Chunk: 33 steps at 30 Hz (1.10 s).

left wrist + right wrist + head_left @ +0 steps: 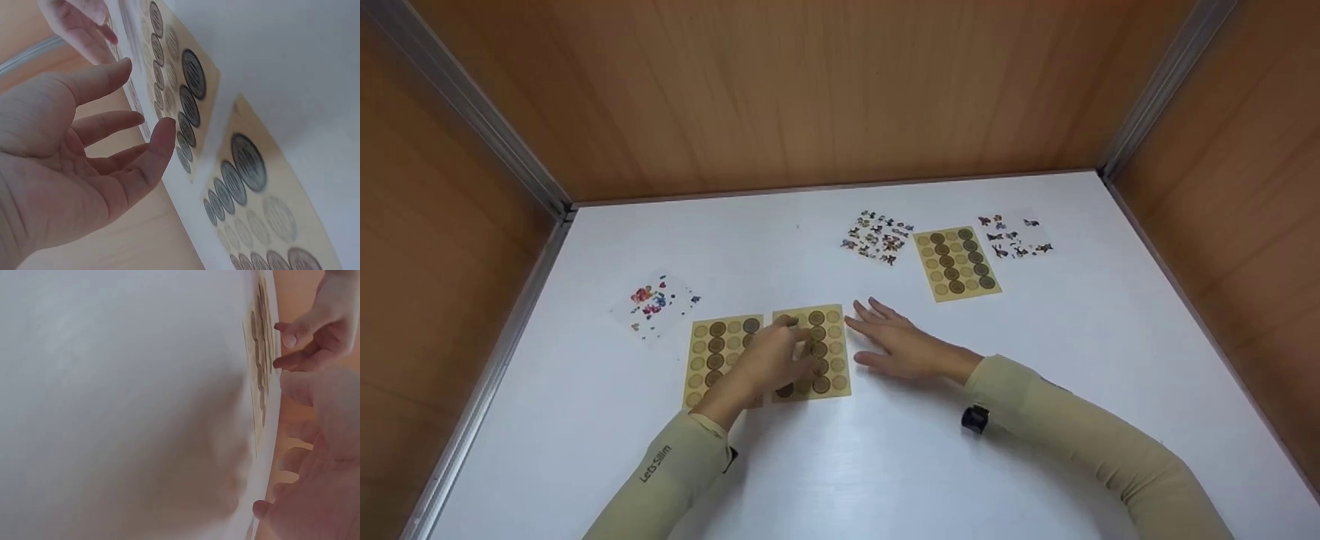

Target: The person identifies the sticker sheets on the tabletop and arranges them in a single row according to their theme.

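Observation:
My left hand (776, 356) hovers above a tan sheet of round stickers (820, 349), its fingers spread and loosely bent with nothing held. Part of that sheet's left side is hidden under the hand. Just left lies a second tan sticker sheet (705, 352), partly covered by the left forearm. In the left wrist view the left hand (95, 152) shows an unfilled palm near both sheets. My right hand (904, 345) is beside the middle sheet's right edge, fingers extended and apart. The right wrist view shows the right hand (332, 472) holding nothing.
A third tan sheet (958, 262) lies farther back to the right. Clear sheets with small colourful stickers flank it, one at its left (877, 238) and one at its right (1015, 235). Another clear sticker sheet (655, 304) lies at left. Wooden panels (810, 97) border the white table.

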Tool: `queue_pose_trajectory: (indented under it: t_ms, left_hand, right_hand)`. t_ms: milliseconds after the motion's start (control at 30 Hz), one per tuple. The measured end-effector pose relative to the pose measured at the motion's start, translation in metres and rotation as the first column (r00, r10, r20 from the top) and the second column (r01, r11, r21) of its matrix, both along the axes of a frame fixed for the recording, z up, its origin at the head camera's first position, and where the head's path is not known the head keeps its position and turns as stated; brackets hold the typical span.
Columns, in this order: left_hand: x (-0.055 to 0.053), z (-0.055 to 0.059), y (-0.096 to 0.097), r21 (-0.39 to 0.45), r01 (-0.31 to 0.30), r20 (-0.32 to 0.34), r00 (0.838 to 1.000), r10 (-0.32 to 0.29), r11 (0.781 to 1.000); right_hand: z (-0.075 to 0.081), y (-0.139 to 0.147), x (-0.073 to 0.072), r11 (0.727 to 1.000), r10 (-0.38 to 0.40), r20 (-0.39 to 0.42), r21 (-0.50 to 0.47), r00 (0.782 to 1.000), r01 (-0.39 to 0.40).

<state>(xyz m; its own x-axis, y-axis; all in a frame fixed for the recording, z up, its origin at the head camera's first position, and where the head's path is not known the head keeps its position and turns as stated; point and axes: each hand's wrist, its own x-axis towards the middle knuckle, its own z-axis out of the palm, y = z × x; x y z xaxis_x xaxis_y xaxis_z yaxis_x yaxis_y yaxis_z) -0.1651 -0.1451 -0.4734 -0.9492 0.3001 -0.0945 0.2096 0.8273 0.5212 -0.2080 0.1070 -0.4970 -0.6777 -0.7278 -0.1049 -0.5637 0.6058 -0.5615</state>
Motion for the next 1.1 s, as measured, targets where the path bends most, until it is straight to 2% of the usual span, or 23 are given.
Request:
queue_pose_trajectory:
  t_ms: [100,200,400,567,733,867,967,1100]
  left_hand:
    - [-0.006,0.000,0.014,0.011,0.045,-0.032,0.999,-0.044,0.999]
    - [-0.017,0.002,0.034,0.005,0.071,-0.057,0.996,-0.070,0.997]
    - [-0.043,0.007,0.082,-0.041,0.080,-0.048,0.995,-0.082,0.996]
    - [-0.059,0.006,0.113,-0.057,0.066,-0.040,0.997,-0.068,0.996]
    - [-0.074,0.001,0.138,-0.033,0.039,-0.032,0.999,-0.040,0.999]
    - [-0.081,-0.007,0.163,-0.014,0.036,-0.008,0.999,-0.036,0.999]
    - [-0.087,-0.013,0.179,-0.012,0.026,0.024,0.999,-0.026,1.000]
    - [-0.101,-0.021,0.191,-0.036,0.011,0.035,0.999,-0.009,0.999]
  right_hand:
    - [0.005,0.014,-0.007,0.999,-0.037,0.016,-0.026,0.999,0.038]
    - [0.011,0.033,-0.017,0.995,-0.083,0.010,-0.057,0.997,0.083]
    - [0.015,0.074,-0.039,0.976,-0.201,-0.033,-0.095,0.979,0.197]
    - [0.012,0.102,-0.056,0.950,-0.300,-0.009,-0.091,0.954,0.298]
    - [0.004,0.126,-0.069,0.923,-0.379,0.019,-0.069,0.925,0.379]
    - [-0.004,0.148,-0.075,0.908,-0.418,0.036,-0.026,0.908,0.419]
    - [-0.009,0.161,-0.079,0.904,-0.427,0.037,0.010,0.903,0.427]
    - [-0.016,0.172,-0.084,0.910,-0.412,0.020,0.046,0.911,0.411]
